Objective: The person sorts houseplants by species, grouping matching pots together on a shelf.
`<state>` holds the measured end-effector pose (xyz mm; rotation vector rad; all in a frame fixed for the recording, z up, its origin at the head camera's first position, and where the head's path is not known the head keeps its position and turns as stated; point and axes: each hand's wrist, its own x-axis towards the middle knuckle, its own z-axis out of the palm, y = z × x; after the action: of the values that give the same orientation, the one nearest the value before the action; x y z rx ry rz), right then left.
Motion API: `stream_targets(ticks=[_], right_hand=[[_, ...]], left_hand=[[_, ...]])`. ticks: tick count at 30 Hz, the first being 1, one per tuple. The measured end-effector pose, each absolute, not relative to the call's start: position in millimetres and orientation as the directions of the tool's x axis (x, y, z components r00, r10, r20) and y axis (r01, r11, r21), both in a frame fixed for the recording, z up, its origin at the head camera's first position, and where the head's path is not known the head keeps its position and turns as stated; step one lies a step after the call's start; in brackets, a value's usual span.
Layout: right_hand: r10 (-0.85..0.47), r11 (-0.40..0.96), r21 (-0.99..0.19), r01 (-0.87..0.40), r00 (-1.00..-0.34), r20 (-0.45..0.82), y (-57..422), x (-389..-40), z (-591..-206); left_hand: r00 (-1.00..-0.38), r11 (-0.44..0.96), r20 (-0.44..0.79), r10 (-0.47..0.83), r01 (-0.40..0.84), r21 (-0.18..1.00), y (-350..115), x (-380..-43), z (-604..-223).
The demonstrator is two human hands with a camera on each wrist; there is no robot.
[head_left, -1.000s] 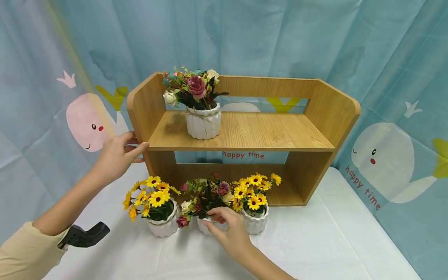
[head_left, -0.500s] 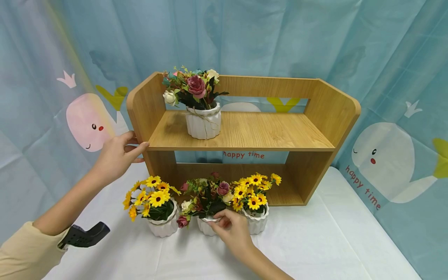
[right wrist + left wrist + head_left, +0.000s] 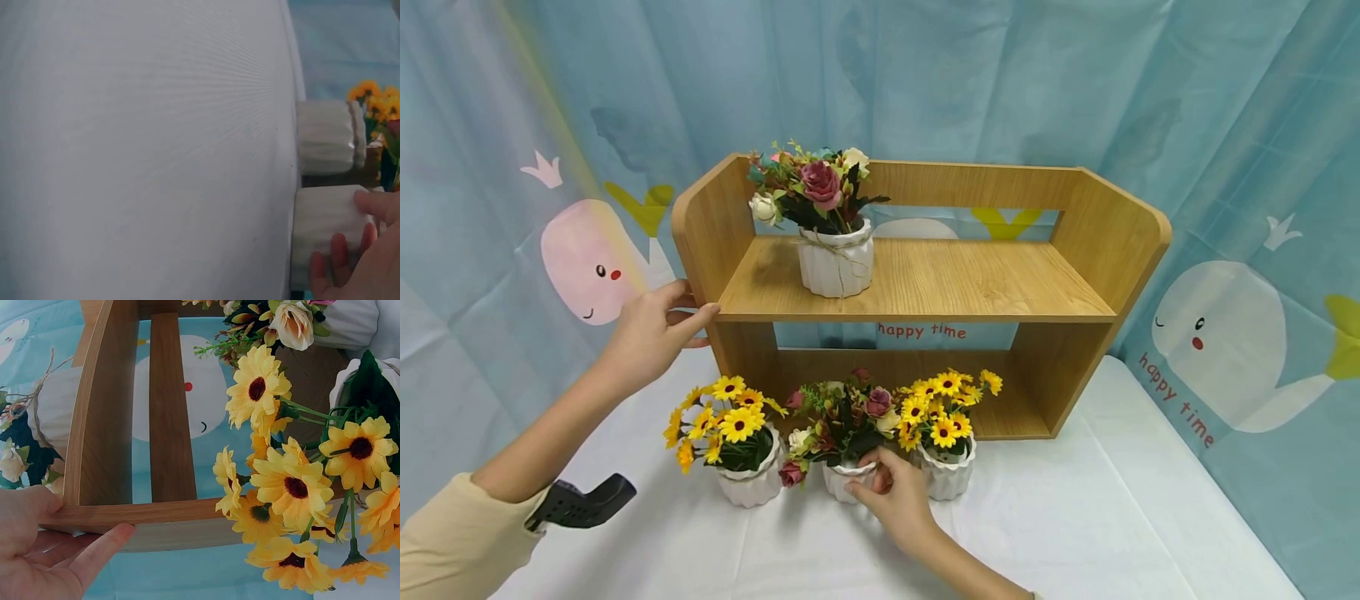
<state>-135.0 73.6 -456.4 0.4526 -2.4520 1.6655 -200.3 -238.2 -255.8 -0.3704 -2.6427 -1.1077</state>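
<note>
My left hand point(image 3: 658, 329) grips the left side panel of a two-tier wooden shelf point(image 3: 917, 317), its thumb on the front edge at the upper board. The left wrist view shows the same hand point(image 3: 53, 550) at that panel. My right hand point(image 3: 895, 492) holds the white pot point(image 3: 842, 479) of mixed roses at its right side near the rim. In the right wrist view, the thumb lies on the pot point(image 3: 325, 219) and the fingers curl against its side. White pots of yellow daisies stand on either side, a left pot point(image 3: 751, 479) and a right pot point(image 3: 949, 475).
On the upper board, towards its left, stands a twine-tied white pot point(image 3: 837, 262) with roses. A white cloth point(image 3: 1075, 533) covers the table. Blue curtains point(image 3: 985, 83) printed with whales hang behind and at the sides.
My right hand has shifted slightly, its thumb and fingers settling at the rim of the middle pot. The left hand, the shelf and the pots have not visibly moved.
</note>
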Motion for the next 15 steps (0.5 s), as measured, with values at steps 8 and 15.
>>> stream_targets(ticks=[8,15], right_hand=[[-0.164,0.338,-0.881,-0.331,-0.943,0.291,72.5,-138.1,-457.2],[-0.172,0.364,-0.865,-0.345,-0.938,0.301,73.9,-137.9,-456.6]], left_hand=[[-0.940,0.688,0.319,0.123,0.312,0.655,-238.5,-201.1,-255.5],[-0.942,0.687,0.310,0.125,0.308,0.658,-237.7,-199.9,-254.7]])
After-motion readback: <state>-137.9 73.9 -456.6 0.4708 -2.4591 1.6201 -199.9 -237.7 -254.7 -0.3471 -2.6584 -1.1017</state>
